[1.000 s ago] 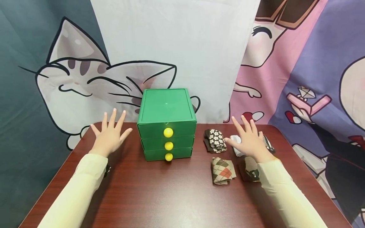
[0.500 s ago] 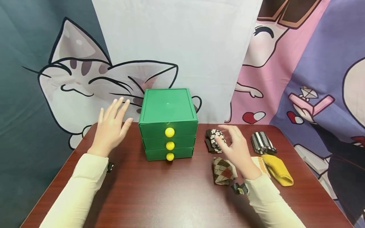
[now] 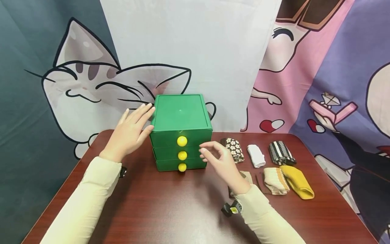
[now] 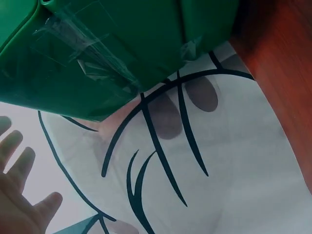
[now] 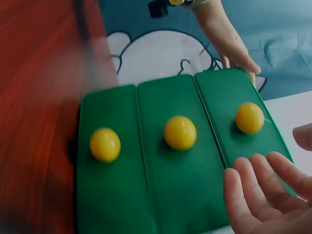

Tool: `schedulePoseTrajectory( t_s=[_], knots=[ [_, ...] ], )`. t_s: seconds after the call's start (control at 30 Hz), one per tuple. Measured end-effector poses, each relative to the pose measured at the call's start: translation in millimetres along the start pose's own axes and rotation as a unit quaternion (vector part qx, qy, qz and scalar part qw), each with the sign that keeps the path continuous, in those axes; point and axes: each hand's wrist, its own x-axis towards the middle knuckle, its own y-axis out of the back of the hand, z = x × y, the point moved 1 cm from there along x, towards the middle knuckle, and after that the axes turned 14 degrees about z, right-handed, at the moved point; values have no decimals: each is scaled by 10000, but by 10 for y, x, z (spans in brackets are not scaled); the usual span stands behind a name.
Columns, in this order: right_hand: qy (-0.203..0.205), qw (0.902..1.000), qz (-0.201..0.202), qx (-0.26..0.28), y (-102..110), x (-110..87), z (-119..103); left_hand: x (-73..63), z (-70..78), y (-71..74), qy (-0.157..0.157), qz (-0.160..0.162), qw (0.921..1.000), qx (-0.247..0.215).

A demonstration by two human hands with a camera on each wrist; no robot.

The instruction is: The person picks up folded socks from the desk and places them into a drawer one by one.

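A green box with three drawers (image 3: 181, 112) stands at the back of the table, each drawer front bearing a round yellow knob (image 3: 182, 141). My left hand (image 3: 126, 134) is at the box's upper left edge, fingers extended and fingertips overlapping that edge in the head view. Before the right part of the drawer fronts is my right hand (image 3: 222, 164), fingers loosely bent, with nothing in it. In the right wrist view, its fingers (image 5: 261, 178) come near the top drawer's knob (image 5: 249, 118). All the drawers are closed.
Several folded socks lie on the right: black with white flowers (image 3: 234, 149), white (image 3: 256, 156), black-and-white striped (image 3: 281, 153), cream (image 3: 275, 181) and yellow (image 3: 297, 182). A patterned beige one (image 3: 246, 175) is partly hidden by my right wrist. A printed cloth (image 3: 189, 44) hangs behind the table (image 3: 170, 210).
My left hand has moved right to the box's edge. My right hand has swept left from above the socks to the drawer fronts, its fingers bending from spread. The box and socks stay put.
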Motion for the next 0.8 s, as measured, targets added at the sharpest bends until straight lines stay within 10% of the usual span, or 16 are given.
schedulePoseTrajectory(
  t_s=[0.8],
  knots=[
    [-2087,9644,-249,1607,-586,127,15,32,-31,-49,277,-903,9944,-480]
  ],
)
